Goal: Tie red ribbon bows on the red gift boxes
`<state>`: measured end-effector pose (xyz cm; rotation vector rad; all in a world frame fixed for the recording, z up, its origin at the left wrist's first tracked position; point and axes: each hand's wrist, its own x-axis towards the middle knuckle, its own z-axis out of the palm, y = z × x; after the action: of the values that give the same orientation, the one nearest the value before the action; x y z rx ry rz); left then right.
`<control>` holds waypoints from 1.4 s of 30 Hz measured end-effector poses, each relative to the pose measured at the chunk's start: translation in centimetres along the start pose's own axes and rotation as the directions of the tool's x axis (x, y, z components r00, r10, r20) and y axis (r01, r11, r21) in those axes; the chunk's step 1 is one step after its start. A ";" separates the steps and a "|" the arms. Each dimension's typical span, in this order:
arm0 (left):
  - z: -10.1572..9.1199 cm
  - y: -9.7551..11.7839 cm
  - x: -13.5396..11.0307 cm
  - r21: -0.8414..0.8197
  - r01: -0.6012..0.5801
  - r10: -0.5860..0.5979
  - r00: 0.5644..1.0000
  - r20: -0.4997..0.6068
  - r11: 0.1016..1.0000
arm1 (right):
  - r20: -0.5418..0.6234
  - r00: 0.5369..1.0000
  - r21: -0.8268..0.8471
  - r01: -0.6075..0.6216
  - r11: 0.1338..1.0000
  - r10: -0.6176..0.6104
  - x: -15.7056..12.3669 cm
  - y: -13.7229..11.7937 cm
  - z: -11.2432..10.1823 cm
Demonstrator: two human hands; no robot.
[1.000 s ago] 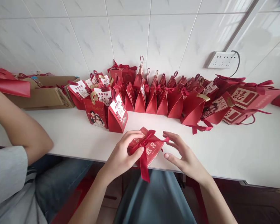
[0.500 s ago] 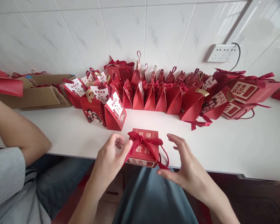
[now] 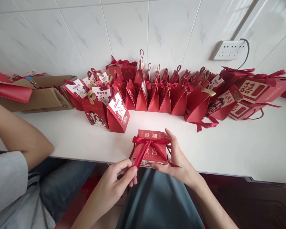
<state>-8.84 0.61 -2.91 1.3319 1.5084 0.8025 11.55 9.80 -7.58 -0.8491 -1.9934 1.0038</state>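
A red gift box [image 3: 149,156] with light lettering on its lid sits at the front edge of the white table, a red ribbon [image 3: 143,152] tied in a bow across its top. Between the thumb and fingers of my left hand [image 3: 120,178] is one tail of that ribbon, drawn toward me. My right hand [image 3: 178,159] grips the box from its right side, thumb at the front and fingers behind the right end. A twisted red cord shows at each end of the box.
Several triangular red gift boxes [image 3: 153,98] stand in rows along the tiled wall. Larger beribboned boxes [image 3: 257,90] are stacked at right. A cardboard carton [image 3: 47,101] lies at left, near another person's bent arm [image 3: 21,133]. A power strip [image 3: 228,51] hangs on the wall.
My left hand has pinched a ribbon tail and pulled it down toward me. My right hand has closed in from apart onto the box's right side. The box has shifted slightly right.
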 end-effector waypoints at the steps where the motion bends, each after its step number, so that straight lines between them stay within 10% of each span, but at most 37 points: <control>1: 0.1 -0.3 0.2 -0.030 0.005 -0.004 0.999 0.043 1.000 | -0.005 1.000 0.008 -0.003 1.000 0.003 0.0 0.1 0.1; 12: -2.6 -2.6 0.9 0.239 0.065 -0.126 0.960 0.249 0.969 | -0.150 0.976 -0.126 0.139 0.982 -0.158 0.1 0.6 -0.6; 17: -3.9 0.5 2.2 0.147 -0.114 0.140 0.975 -0.175 0.983 | -0.215 0.926 -0.202 0.269 0.942 -0.311 0.5 -0.2 -1.6; 24: 1.0 4.5 4.1 0.215 -0.452 0.500 0.778 -0.379 0.866 | -0.253 0.886 -0.239 0.333 0.912 -0.389 0.3 -1.7 -2.1; 30: 5.2 4.5 3.6 0.484 -0.729 0.867 0.321 -0.382 0.483 | -0.327 0.834 -0.271 0.368 0.889 -0.445 -0.8 -1.8 -2.5; 33: 6.5 4.4 3.3 0.615 -0.711 0.932 0.173 -0.318 0.342 | -0.366 0.824 -0.269 0.352 0.896 -0.433 -1.4 -1.7 -2.8; 42: 7.7 5.3 2.3 0.663 -0.707 0.961 0.090 -0.262 0.247 | -0.403 0.774 -0.293 0.397 0.870 -0.489 -3.1 -2.9 -3.7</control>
<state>0.27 3.10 -1.30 2.5550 1.2044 2.0257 15.56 7.27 -4.51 -0.5935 -1.7557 0.2925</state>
